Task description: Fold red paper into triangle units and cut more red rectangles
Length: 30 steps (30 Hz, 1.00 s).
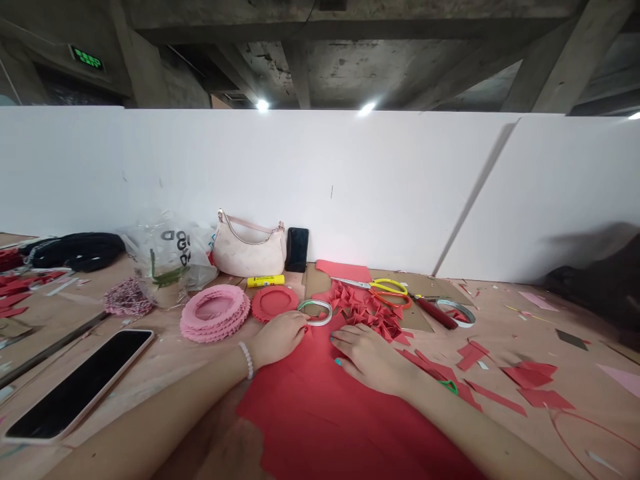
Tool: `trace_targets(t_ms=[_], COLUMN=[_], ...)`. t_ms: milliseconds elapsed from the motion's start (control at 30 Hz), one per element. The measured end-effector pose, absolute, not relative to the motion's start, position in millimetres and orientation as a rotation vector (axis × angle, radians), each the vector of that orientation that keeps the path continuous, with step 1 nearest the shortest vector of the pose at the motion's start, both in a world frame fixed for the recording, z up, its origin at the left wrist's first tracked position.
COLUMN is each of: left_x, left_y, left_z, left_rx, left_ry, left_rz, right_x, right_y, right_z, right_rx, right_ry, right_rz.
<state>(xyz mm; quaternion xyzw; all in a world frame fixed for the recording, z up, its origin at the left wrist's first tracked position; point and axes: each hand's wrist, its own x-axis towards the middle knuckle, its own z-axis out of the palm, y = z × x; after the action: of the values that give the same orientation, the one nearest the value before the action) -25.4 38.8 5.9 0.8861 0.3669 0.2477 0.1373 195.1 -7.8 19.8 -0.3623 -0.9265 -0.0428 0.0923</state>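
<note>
While the left hand and right hand work over a red sheet of paper on the desk, the sheet lies directly beneath them, its far edge near a tape roll. Left hand: fingers curled and drawn together at the roll; cannot tell whether they grip tape or paper. Right hand: open, fingers spread on the sheet, apparently pinning it flat. A bead bracelet circles the left wrist. Just beyond lies a heap of folded red triangles, probably kept within easy reach. Behind it sit yellow-handled scissors; a second tape roll lies further right. Left of the hands are stacked pink rings, a red ring and a glue stick. A handbag, plastic bag and upright phone stand against the wall, seemingly set back from the work. Red offcuts litter the right side; a second phone lies lower left. Above the white wall are a concrete ceiling, lamps and a green exit sign.
</note>
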Motion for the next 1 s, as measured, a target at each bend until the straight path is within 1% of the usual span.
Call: trace_targets(t_ms=[233, 367, 433, 567, 667, 733, 900, 1000], left_x=[-21, -24, -27, -41, -52, -55, -41, -29], left_y=[43, 45, 41, 20, -6, -24, -58, -68], left_z=[6, 12, 15, 15, 8, 2, -3, -3], left_rx=[2.455, 2.338, 2.269, 2.055, 1.898, 1.796, 1.788, 1.857], left_ry=[1.167, 1.223, 1.225, 1.267, 1.230, 1.139, 1.156, 1.122], left_rz=[0.887, 0.961, 0.952, 0.951, 0.804, 0.736, 0.753, 0.780], right_x=[180, 167, 169, 191, 210, 218, 215, 208], right_y=[4, -17, -38, -75, -90, -96, -106, -113], right_z=[15, 15, 17, 27, 40, 48, 57, 51], right_rx=[-1.233, -1.272, -1.161, -0.999, -0.953, -0.931, -0.839, -0.886], right_ry=[-2.690, -2.639, -2.689, -2.829, -2.835, -2.803, -2.826, -2.802], right_rz=[-0.205, -0.201, -0.062, 0.329, 0.510, 0.550, 0.578, 0.422])
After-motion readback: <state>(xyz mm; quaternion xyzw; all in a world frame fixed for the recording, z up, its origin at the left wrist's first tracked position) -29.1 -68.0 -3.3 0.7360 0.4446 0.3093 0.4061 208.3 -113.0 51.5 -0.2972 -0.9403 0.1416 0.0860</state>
